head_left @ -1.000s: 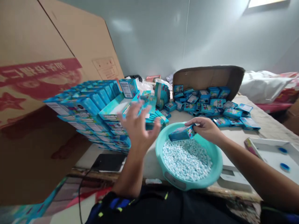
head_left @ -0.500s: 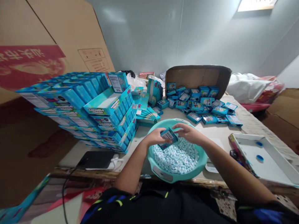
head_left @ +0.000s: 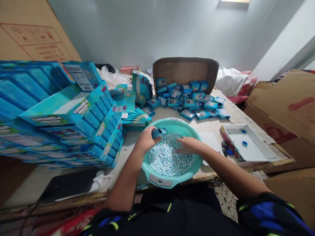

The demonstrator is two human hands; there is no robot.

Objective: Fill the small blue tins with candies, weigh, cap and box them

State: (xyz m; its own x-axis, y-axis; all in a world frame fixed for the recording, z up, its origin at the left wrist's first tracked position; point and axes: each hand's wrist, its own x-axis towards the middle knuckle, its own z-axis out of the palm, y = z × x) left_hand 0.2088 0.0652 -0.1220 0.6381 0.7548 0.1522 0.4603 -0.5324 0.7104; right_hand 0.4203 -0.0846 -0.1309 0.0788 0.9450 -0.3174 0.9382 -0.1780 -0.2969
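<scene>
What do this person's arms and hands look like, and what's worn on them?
The left hand and right hand wear no gloves. The forearms are bare; the short dark sleeves carry blue patches and yellow-green marks.

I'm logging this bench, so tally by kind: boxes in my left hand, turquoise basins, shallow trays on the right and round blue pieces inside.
Box in the left hand: 1
Turquoise basin: 1
Shallow tray: 1
Round blue pieces: 2
Total: 5
</scene>
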